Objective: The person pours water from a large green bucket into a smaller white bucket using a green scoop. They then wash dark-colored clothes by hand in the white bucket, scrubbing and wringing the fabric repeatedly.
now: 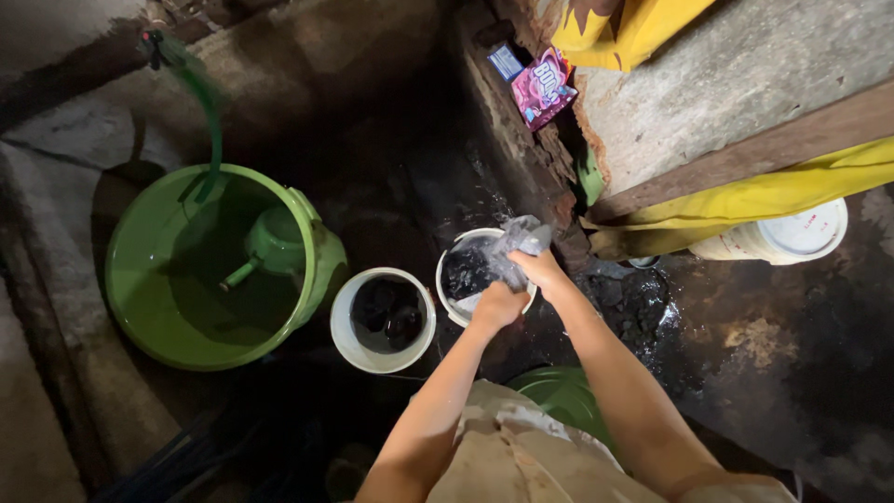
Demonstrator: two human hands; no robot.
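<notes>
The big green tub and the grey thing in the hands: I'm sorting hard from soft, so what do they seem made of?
The green tub looks like moulded plastic: smooth, glossy, uniform colour, rolled rim. The grey thing looks like wet cloth: crumpled, limp and folded between the left hand and right hand, though a thin plastic sheet cannot be ruled out.

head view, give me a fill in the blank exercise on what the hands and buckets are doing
1. Both hands, left hand and right hand, grip a wet grey ____ over the small white bucket.
2. The big tub holding water is ____ in colour.
3. A green ____ with a handle floats in that tub.
4. The second white bucket stands between the tub and the ____ bucket.

Missing words: cloth; green; scoop; small white
</notes>
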